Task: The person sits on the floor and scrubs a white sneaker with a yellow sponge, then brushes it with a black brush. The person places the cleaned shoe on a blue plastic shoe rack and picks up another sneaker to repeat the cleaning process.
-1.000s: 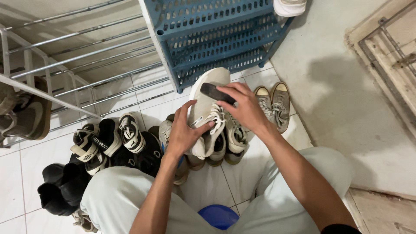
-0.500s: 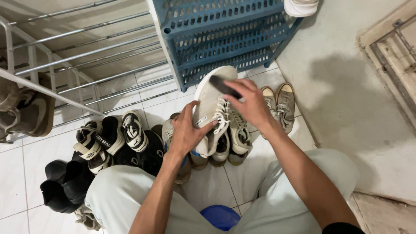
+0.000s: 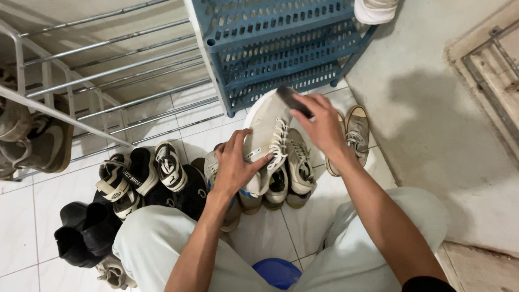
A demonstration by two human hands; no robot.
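- Fingers [image 3: 258,160] of the left hand [image 3: 233,167] clamp the white sneaker [image 3: 266,135] at frame centre.
- Right hand [image 3: 323,125] grips a dark brush [image 3: 294,101], pressed on the sneaker's toe.
- Blue plastic rack [image 3: 270,43] stands above; black shoes [image 3: 81,232] lie lower left.

Both forearms bare from the elbows down, no watch, rings or bracelets visible on the left hand [image 3: 233,168] or right hand [image 3: 323,125]; fingers bare, nails short and unpainted as far as can be told. A dark, near-black sleeve edge [image 3: 427,284] shows at the right upper arm at the bottom of the frame. Legs in pale grey-white trousers [image 3: 157,243], loose plain fabric with soft creases over both knees, no visible pockets or markings.
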